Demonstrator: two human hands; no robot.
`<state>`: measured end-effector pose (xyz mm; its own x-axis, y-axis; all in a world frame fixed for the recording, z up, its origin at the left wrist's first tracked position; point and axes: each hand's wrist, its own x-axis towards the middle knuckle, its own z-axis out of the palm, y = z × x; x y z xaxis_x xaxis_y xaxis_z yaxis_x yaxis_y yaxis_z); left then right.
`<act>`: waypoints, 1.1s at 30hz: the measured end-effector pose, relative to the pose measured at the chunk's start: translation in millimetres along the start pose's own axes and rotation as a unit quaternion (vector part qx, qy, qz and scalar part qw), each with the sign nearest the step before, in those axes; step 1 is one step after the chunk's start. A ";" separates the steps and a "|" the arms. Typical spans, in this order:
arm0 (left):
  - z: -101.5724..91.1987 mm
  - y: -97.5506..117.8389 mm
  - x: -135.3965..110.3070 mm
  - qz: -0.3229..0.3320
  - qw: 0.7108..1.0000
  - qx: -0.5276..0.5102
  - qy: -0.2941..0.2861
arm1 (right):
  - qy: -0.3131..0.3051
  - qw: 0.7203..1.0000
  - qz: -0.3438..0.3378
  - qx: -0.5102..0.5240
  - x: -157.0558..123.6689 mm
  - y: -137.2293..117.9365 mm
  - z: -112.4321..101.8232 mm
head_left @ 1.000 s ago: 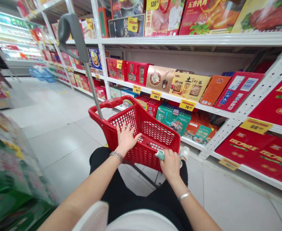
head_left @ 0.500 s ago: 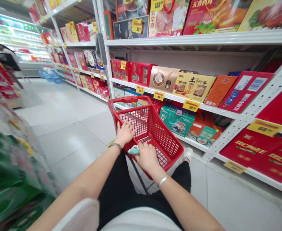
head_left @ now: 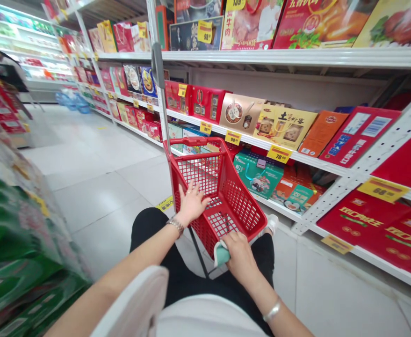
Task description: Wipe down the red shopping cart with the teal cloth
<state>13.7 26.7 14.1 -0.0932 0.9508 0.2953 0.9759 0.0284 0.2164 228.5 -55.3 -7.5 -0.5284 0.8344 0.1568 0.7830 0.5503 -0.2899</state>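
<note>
A red plastic shopping basket cart point(head_left: 241, 206) with lattice walls stands before my knees, its tall handle pole point(head_left: 163, 110) rising at the far left corner. My left hand point(head_left: 193, 203), fingers spread, rests at the left rim and reaches over the inside. At the near rim, my right hand point(head_left: 238, 250) is closed on a green and white cloth point(head_left: 221, 254), which hangs over the rim's corner. Part of the cloth is hidden beneath the fingers. The basket's lattice floor point(head_left: 222, 220) shows between the hands.
White shelving point(head_left: 296, 54) with boxed foods and yellow price tags point(head_left: 279, 153) lines the right side. Green packages point(head_left: 12, 262) are stacked close on my left. A bending person point(head_left: 7, 77) is at the far left. Pale floor tiles point(head_left: 96, 196) run along the aisle.
My right hand has slid with the cloth along the near rim, toward me and to the right. My left hand has shifted a little right, still spread.
</note>
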 end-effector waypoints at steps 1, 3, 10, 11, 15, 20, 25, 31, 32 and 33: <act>4.1 11.4 -11.2 0.008 1.000 -0.007 -0.008 | -0.004 1.000 0.002 -0.001 4.7 -3.6 -0.4; 11.5 29.9 -31.1 0.014 0.999 -0.028 -0.026 | 0.002 1.000 0.002 0.003 12.6 -12.7 1.3; 13.1 17.6 -45.8 0.032 0.999 -0.013 -0.022 | 0.016 0.997 -0.073 0.001 14.9 -29.3 21.9; 11.6 10.0 -43.9 0.036 0.999 -0.007 -0.021 | 0.017 0.996 -0.093 -0.007 13.9 -23.7 22.3; 5.9 -16.9 -36.4 0.017 0.999 0.014 -0.036 | 0.037 0.995 -0.086 -0.043 16.0 24.0 11.4; 4.5 -27.8 -33.0 -0.032 0.998 0.031 -0.034 | 0.040 0.994 -0.089 -0.048 35.3 78.2 -6.1; 17.3 -6.3 -47.3 -0.014 1.000 -0.002 0.021 | 0.032 0.993 -0.069 -0.091 54.1 70.1 -4.4; 23.1 -5.6 -51.3 -0.030 0.999 -0.005 0.045 | 0.035 0.991 -0.027 -0.129 52.9 41.8 5.2; 22.2 -12.1 -49.7 -0.024 0.999 0.000 0.045 | 0.040 0.990 -0.020 -0.133 51.4 35.8 8.4; 21.0 -20.3 -47.8 -0.014 0.999 0.006 0.044 | 0.048 0.990 -0.015 -0.133 49.8 29.2 12.3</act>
<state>2.5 -12.9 -24.0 -0.1371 0.9185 0.3709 0.9749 0.0587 0.2149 221.0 1.9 -19.8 -0.5286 0.8101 0.2537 0.8334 0.5521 -0.0262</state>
